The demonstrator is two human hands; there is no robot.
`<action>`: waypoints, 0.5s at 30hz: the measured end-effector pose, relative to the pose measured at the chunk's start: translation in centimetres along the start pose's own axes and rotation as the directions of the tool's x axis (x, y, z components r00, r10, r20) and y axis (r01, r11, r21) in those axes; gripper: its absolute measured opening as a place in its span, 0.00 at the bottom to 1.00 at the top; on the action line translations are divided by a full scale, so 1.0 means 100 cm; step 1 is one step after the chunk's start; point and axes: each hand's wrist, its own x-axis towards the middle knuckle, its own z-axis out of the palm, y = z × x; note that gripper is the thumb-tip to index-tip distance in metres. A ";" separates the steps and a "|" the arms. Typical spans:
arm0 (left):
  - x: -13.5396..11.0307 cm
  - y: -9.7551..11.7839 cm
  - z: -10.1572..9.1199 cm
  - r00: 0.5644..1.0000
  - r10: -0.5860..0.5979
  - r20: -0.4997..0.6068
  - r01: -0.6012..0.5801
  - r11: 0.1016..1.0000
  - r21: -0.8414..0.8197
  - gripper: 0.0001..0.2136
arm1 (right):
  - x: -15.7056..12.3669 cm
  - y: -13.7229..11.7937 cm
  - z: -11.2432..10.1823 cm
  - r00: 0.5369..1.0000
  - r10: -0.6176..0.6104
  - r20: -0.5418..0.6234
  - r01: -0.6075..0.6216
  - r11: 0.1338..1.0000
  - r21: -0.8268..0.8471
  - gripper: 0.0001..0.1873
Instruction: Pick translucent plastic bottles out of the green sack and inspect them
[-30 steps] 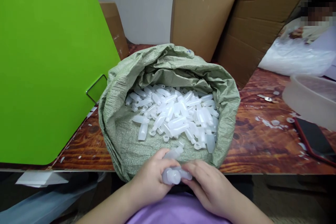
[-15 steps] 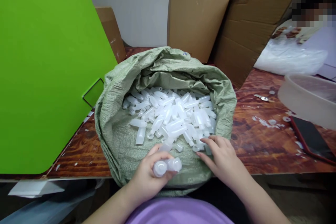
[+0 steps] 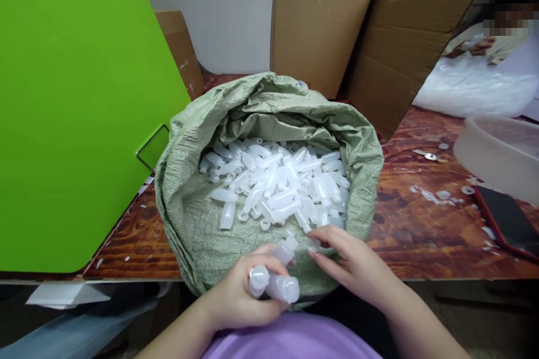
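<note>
A green woven sack (image 3: 170, 196) with its rim rolled down stands open before me. Inside lies a heap of small translucent plastic bottles (image 3: 278, 182). My left hand (image 3: 238, 289), over the sack's near side, is closed around several of these bottles (image 3: 284, 289), their round ends toward me. At the right, my right hand (image 3: 357, 258) has its thumb and fingertips on one more small bottle (image 3: 314, 244), just in front of the heap. The fingers partly hide that bottle.
A green board (image 3: 76, 112) with a wire handle rises at the left. Cardboard boxes (image 3: 320, 28) stand behind. On the right lie keys (image 3: 427, 155), plastic scraps, a phone (image 3: 507, 221) and a translucent tub (image 3: 497, 151); another person is partly visible beyond.
My right hand has drawn slightly toward my left hand and now has a bottle at its fingertips. The left hand with its bottles has shifted a little nearer to me.
</note>
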 end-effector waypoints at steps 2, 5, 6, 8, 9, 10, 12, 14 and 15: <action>0.000 -0.002 -0.001 0.998 0.006 0.055 -0.003 0.998 -0.059 0.09 | 0.004 -0.008 -0.004 0.997 -0.050 0.060 0.045 0.996 0.074 0.14; -0.001 -0.004 -0.001 0.995 0.002 0.104 0.012 0.991 -0.135 0.11 | 0.008 -0.016 -0.007 0.988 -0.116 0.104 0.100 0.984 0.145 0.18; -0.002 -0.005 -0.001 0.993 -0.004 0.120 0.024 0.986 -0.167 0.12 | 0.009 -0.018 -0.007 0.986 -0.126 0.104 0.108 0.980 0.167 0.18; -0.002 -0.006 -0.003 0.986 -0.024 0.167 0.065 0.966 -0.249 0.13 | 0.011 -0.020 -0.009 0.985 -0.143 0.093 0.121 0.970 0.210 0.16; -0.003 -0.007 -0.005 0.981 -0.035 0.193 0.092 0.951 -0.296 0.13 | 0.011 -0.020 -0.011 0.983 -0.161 0.088 0.137 0.963 0.232 0.13; -0.003 -0.008 -0.006 0.975 -0.041 0.220 0.118 0.931 -0.345 0.13 | 0.012 -0.021 -0.012 0.978 -0.189 0.087 0.162 0.953 0.255 0.11; -0.002 -0.010 -0.009 0.958 -0.035 0.285 0.165 0.880 -0.446 0.13 | 0.013 -0.024 -0.016 0.958 -0.265 0.109 0.223 0.929 0.296 0.06; -0.001 -0.012 -0.012 0.935 -0.029 0.353 0.221 0.827 -0.518 0.13 | 0.015 -0.027 -0.019 0.936 -0.321 0.141 0.261 0.906 0.334 0.08; 0.000 -0.013 -0.013 0.922 -0.033 0.386 0.253 0.806 -0.535 0.13 | 0.016 -0.028 -0.020 0.929 -0.335 0.156 0.264 0.898 0.352 0.09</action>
